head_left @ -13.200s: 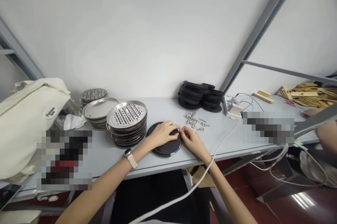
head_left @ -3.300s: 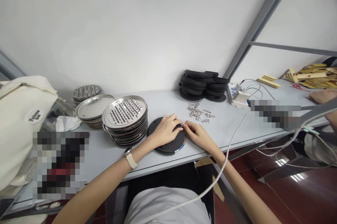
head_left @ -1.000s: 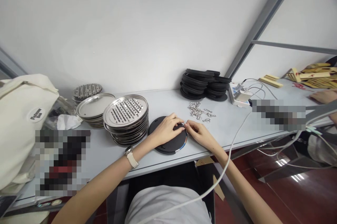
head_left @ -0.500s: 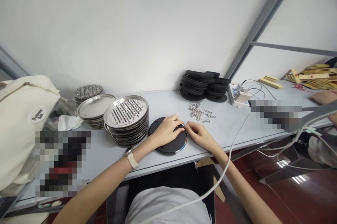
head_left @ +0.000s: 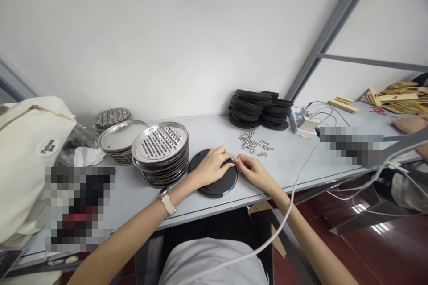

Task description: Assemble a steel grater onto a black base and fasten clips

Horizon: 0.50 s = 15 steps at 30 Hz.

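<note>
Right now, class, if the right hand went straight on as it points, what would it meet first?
First would likely be the left hand, whose fingers rest on the black disc just ahead; depth there is unclear.

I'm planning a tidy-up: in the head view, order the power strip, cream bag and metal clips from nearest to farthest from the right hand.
From the right hand:
1. Metal clips, just beyond it.
2. Power strip, back right.
3. Cream bag, far left.
</note>
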Tool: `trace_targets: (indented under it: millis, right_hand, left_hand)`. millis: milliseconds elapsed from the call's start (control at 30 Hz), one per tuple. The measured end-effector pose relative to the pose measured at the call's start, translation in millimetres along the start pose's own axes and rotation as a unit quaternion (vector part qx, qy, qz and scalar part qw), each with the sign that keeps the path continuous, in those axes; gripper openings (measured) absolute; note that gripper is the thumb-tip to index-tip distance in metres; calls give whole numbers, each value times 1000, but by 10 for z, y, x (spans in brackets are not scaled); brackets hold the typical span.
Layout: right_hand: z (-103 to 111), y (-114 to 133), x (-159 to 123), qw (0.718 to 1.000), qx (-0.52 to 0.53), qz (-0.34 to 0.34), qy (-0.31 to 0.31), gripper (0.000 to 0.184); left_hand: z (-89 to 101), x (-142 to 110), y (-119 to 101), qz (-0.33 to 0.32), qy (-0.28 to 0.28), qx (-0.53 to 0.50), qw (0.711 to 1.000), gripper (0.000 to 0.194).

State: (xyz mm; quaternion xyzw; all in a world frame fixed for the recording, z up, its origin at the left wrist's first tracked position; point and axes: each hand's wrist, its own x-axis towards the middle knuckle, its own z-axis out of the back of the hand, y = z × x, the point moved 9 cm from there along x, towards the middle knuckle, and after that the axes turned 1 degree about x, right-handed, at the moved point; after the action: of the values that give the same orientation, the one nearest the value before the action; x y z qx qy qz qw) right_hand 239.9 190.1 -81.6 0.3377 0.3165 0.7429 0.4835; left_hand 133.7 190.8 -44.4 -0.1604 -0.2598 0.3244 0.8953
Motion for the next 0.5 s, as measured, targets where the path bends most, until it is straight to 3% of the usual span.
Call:
trace_targets:
  millis: [500]
  right_hand:
    - [-7,-16,6,1000,8,-2,3,39]
  left_hand:
    - [4,0,-8,0,2,-8,1000,22]
